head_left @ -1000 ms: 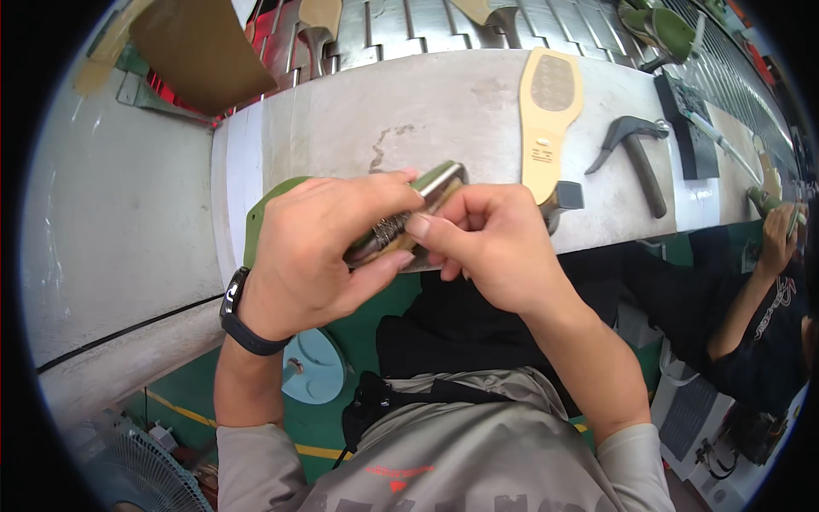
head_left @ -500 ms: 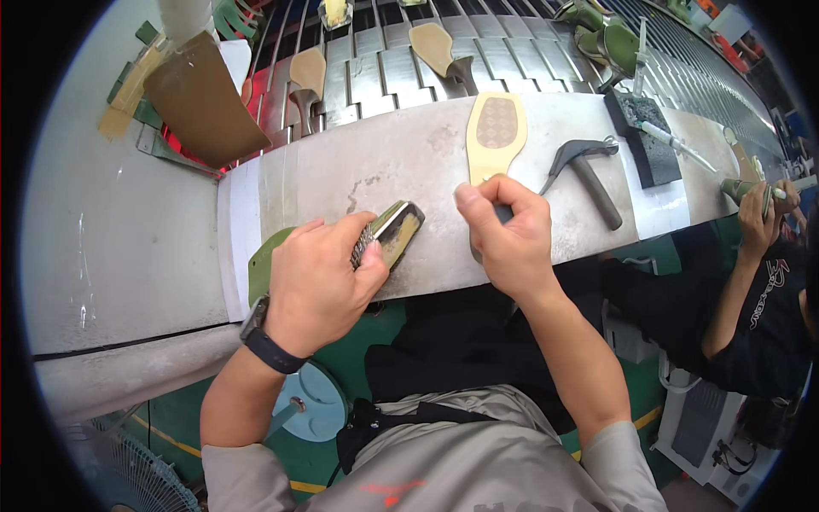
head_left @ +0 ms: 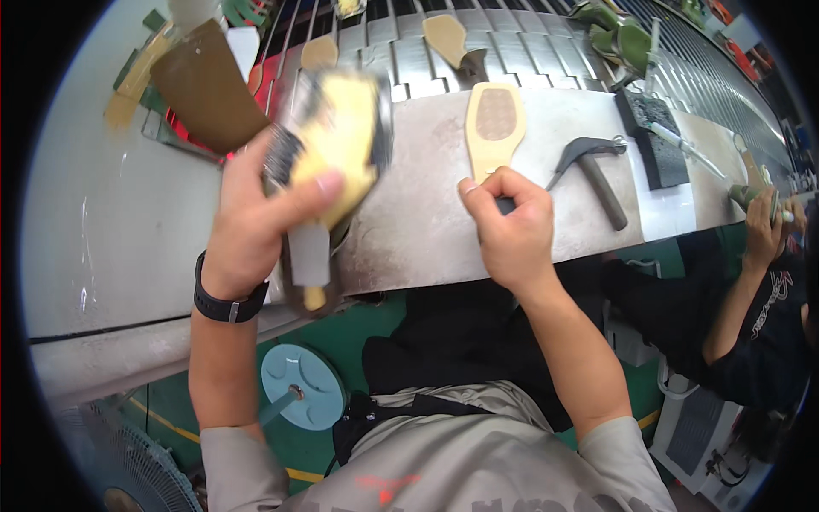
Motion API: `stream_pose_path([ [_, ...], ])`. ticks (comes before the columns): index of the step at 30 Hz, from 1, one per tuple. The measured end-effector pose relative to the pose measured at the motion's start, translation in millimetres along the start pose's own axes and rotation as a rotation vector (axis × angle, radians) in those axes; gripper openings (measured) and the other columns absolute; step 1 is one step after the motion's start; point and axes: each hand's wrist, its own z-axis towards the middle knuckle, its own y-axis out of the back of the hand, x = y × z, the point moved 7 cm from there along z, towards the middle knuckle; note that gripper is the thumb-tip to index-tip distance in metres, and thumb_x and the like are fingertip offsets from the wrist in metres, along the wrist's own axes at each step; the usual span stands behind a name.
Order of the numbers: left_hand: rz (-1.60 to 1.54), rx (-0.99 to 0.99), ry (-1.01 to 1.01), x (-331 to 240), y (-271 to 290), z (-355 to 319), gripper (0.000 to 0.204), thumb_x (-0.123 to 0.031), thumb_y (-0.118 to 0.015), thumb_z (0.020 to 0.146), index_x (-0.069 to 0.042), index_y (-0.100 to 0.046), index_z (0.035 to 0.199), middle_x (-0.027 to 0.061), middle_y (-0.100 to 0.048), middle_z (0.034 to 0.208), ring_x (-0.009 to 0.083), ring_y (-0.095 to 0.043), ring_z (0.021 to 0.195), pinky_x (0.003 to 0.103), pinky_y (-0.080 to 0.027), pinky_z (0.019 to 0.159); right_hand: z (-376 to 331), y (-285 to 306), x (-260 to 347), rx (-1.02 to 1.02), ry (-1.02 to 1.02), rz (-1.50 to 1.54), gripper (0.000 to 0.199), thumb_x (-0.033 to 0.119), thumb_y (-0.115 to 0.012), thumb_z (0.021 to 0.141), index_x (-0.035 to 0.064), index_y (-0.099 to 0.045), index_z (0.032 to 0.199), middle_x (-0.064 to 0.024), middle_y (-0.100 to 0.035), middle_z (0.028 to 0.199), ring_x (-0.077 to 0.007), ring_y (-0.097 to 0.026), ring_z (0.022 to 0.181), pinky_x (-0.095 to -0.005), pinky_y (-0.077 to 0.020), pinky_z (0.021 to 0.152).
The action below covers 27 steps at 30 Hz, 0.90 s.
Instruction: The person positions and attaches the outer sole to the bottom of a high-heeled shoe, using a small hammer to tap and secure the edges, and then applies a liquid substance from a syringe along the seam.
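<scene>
My left hand [head_left: 256,192] grips a lasted shoe [head_left: 345,128], raised at the left over the bench and blurred by motion. Its pale yellow underside faces up, with dark upper material along the edges and the thumb pressed across it. My right hand [head_left: 519,226] is closed above the bench's front edge, around something dark and mostly hidden by the fingers. Just beyond those fingers lies a yellow insole [head_left: 478,158] with a brown patterned pad. To its right rests a pair of lasting pincers [head_left: 597,175] with a curved dark arm and grey handle.
A black block [head_left: 651,149] with a white syringe-like tool [head_left: 687,147] sits farther right. Slatted metal conveyor [head_left: 392,60] runs behind the bench, carrying lasted shoes [head_left: 448,43]. A brown board [head_left: 205,90] stands at left. At far right, a co-worker's hands [head_left: 759,226] hold a green piece.
My left hand has lifted the shoe up and to the left, turning its yellow underside upward. The right hand stays closed in nearly the same place.
</scene>
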Motion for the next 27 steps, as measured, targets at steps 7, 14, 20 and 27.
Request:
stream_pose_path([
  [7, -0.522, -0.252, -0.283, 24, 4, 1, 0.049, -0.025, -0.057, 0.11, 0.009, -0.055, 0.145, 0.0188, -0.07, 0.134, 0.0261, -0.071, 0.12, 0.04, -0.056, 0.105, -1, -1, -6, 0.019, -0.011, -0.083, 0.02, 0.013, -0.077, 0.094, -0.0009, -0.064, 0.085, -0.0036, -0.06, 0.07, -0.011, -0.053, 0.066, -0.0313, -0.0451, 0.061],
  [14, -0.709, -0.397, -0.231, 28, -3, -5, 0.041, -0.017, -0.072, 0.103, 0.005, -0.061, 0.135, 0.012, -0.073, 0.122, 0.0189, -0.072, 0.105, 0.034, -0.057, 0.094, -61, 37, -10, -0.093, 0.324, -0.273, 0.021, 0.005, -0.071, 0.097, -0.0057, -0.065, 0.113, -0.0323, -0.051, 0.155, -0.0406, -0.062, 0.128, -0.0442, -0.0473, 0.11],
  [20, -0.786, -0.406, -0.364, 20, -28, -6, 0.039, -0.019, -0.071, 0.104, 0.005, -0.062, 0.133, 0.0089, -0.072, 0.119, 0.0151, -0.068, 0.106, 0.032, -0.054, 0.094, -173, 90, -14, -0.09, -0.08, 0.511, 0.072, 0.058, -0.067, 0.098, 0.001, -0.053, 0.141, -0.0376, -0.045, 0.159, -0.0436, -0.05, 0.147, -0.0519, -0.0489, 0.115],
  [27, -0.625, -0.236, -0.557, 15, -58, 1, 0.063, -0.024, -0.072, 0.103, 0.003, -0.043, 0.152, 0.0122, -0.064, 0.139, 0.0181, -0.064, 0.121, 0.034, -0.053, 0.101, -166, 58, -78, 0.192, -0.663, 0.564, 0.035, 0.003, -0.066, 0.101, -0.0059, -0.061, 0.135, -0.0134, -0.078, 0.106, -0.0188, -0.077, 0.092, -0.0298, -0.0603, 0.083],
])
